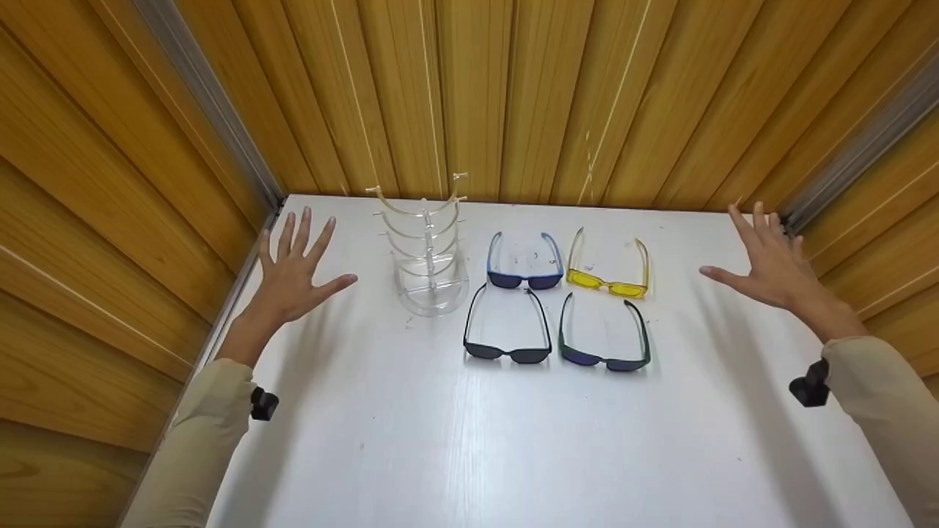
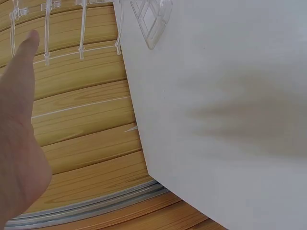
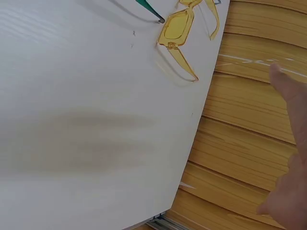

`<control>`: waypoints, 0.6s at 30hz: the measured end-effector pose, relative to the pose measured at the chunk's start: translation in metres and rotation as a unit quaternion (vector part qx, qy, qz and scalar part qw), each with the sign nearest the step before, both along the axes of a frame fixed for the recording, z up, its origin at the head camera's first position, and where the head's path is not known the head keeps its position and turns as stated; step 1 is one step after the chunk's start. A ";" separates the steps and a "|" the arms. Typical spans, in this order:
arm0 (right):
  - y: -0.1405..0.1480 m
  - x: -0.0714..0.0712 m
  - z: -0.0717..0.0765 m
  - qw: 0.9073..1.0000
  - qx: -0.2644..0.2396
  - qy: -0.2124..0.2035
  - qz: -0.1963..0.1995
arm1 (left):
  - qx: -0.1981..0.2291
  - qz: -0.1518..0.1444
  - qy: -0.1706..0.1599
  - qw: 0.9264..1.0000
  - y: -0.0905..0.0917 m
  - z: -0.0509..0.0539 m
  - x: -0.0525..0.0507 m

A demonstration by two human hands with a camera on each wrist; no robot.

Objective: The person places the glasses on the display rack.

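My left hand [image 1: 290, 282], fingers spread, hovers over the table left of a clear tiered display stand [image 1: 430, 271]. My right hand [image 1: 777, 271] is spread the same way, right of the glasses, touching nothing. Blue-framed sunglasses [image 1: 524, 281] and yellow glasses [image 1: 607, 284] lie behind black sunglasses [image 1: 508, 353] and dark green sunglasses [image 1: 604, 361]. The left wrist view shows my left hand [image 2: 21, 139] near the arms of the stand [image 2: 81, 28]. In the right wrist view, my right hand [image 3: 292, 153] is at the edge, apart from the yellow glasses [image 3: 176, 26].
The white table [image 1: 411, 440] runs back to a wood-patterned wall [image 1: 469, 95]. Similar side walls with grey metal rails stand left and right. Each forearm wears a beige sleeve and a small black device at the wrist. Shadows of both arms fall on the table.
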State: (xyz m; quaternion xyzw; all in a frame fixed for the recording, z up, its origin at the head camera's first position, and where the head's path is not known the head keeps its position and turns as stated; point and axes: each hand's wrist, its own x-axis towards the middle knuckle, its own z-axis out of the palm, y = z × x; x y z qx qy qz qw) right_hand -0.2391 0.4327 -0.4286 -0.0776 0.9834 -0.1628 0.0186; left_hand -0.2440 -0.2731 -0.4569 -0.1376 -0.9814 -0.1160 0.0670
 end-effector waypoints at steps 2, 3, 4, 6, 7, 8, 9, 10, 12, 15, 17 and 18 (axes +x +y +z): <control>-0.002 0.003 -0.002 0.999 -0.035 -0.006 -0.003 | 0.025 0.001 -0.009 1.000 0.002 -0.003 0.000; -0.003 0.004 -0.003 0.998 -0.055 -0.009 -0.005 | 0.041 0.001 -0.016 0.999 0.003 -0.004 0.000; -0.004 0.006 -0.005 0.997 -0.079 -0.014 -0.008 | 0.056 0.002 -0.024 0.998 0.004 -0.006 0.000; -0.007 0.010 -0.010 0.992 -0.122 -0.029 -0.015 | 0.087 0.003 -0.039 0.995 0.006 -0.010 0.001; -0.008 0.011 -0.012 0.990 -0.137 -0.036 -0.019 | 0.104 0.002 -0.046 0.993 0.007 -0.013 0.001; -0.010 0.013 -0.015 0.988 -0.147 -0.042 -0.021 | 0.121 0.001 -0.054 0.991 0.009 -0.015 0.001; -0.011 0.014 -0.018 0.986 -0.157 -0.049 -0.023 | 0.136 0.001 -0.062 0.989 0.010 -0.017 0.001; -0.013 0.016 -0.020 0.984 -0.165 -0.057 -0.025 | 0.153 -0.001 -0.070 0.986 0.011 -0.019 0.001; -0.017 0.019 -0.024 0.981 -0.178 -0.068 -0.028 | 0.194 -0.001 -0.088 0.977 0.014 -0.023 0.002; -0.025 0.025 -0.030 0.974 -0.209 -0.083 -0.031 | 0.262 -0.011 -0.118 0.958 0.018 -0.033 0.005; -0.031 0.030 -0.033 0.968 -0.232 -0.094 -0.033 | 0.300 -0.017 -0.133 0.944 0.021 -0.041 0.009; -0.034 0.033 -0.034 0.964 -0.245 -0.100 -0.033 | 0.315 -0.021 -0.139 0.938 0.023 -0.046 0.011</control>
